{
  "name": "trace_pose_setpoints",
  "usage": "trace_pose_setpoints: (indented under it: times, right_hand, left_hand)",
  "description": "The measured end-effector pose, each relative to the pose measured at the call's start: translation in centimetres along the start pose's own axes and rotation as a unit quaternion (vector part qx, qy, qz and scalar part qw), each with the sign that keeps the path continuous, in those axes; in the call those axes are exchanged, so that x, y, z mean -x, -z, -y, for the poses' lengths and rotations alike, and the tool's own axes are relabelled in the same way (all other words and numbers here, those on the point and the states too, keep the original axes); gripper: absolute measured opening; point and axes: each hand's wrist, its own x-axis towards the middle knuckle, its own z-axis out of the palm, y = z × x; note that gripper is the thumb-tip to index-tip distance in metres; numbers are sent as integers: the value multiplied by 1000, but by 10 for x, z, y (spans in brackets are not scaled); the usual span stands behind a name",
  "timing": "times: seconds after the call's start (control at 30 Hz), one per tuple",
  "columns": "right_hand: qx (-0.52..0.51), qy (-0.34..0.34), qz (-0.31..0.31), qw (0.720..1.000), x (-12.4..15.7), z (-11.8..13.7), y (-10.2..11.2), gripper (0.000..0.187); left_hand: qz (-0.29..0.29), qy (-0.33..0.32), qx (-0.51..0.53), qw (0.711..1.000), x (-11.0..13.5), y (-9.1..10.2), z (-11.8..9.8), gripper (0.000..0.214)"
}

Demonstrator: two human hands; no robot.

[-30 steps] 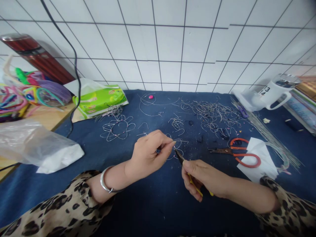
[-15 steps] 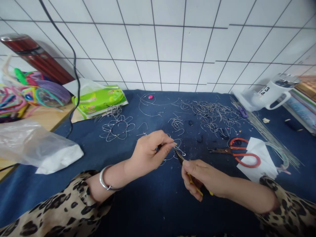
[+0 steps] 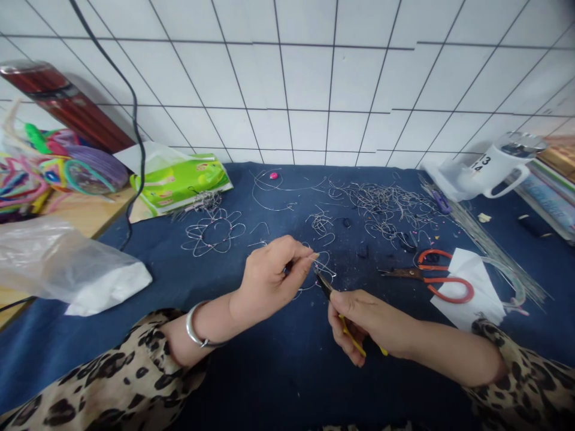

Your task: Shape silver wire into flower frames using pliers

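Note:
My left hand (image 3: 272,275) pinches a thin wire, thumb against forefinger, over the middle of the dark blue cloth. My right hand (image 3: 363,323) is wrapped round yellow-handled pliers (image 3: 324,285), whose dark jaws point up and left to the wire beside my left fingertips. Looped silver wire (image 3: 324,261) shows around and below the jaws, partly covered by my left hand. Whether the jaws are closed on the wire is too small to tell. To the left lies a flower-shaped wire frame (image 3: 213,232) with several petal loops.
A tangle of wire pieces (image 3: 386,206) spreads at the back right. Orange-handled scissors (image 3: 433,275) lie on white paper right of my hands. Straight wires (image 3: 498,251) and a white mug (image 3: 503,164) are farther right. A green tissue pack (image 3: 184,179) and a plastic bag (image 3: 85,263) sit left.
The pliers and my right hand have shifted slightly left, their tip a little lower. My left hand stays nearly in place, still pinching the wire.

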Motion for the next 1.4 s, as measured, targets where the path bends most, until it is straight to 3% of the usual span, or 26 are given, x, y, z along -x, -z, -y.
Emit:
trace_pose_setpoints:
  times: [0.63, 0.77, 0.97, 1.1, 1.17, 1.4]
  right_hand:
    - [6, 7, -26, 1000, 1, 0, -2, 53]
    - [-2, 12, -31, 999, 1, 0, -1, 52]
    - [-2, 16, -23, 1000, 0, -1, 1, 52]
    - [4, 15, -16, 1000, 0, -1, 1, 54]
    - [1, 13, -15, 1000, 0, 0, 1, 54]
    - [-17, 16, -25, 999, 0, 0, 2, 52]
  left_hand:
    - [18, 22, 24, 999, -1, 0, -1, 4]
    - [95, 53, 99, 989, -6, 3, 4, 5]
    - [277, 66, 155, 946, -21, 14, 10, 19]
    - [334, 44, 149, 930, -26, 20, 12, 19]
    - [322, 20, 120, 939, -25, 20, 12, 18]
    - [198, -25, 44, 979, -10, 5, 10, 14]
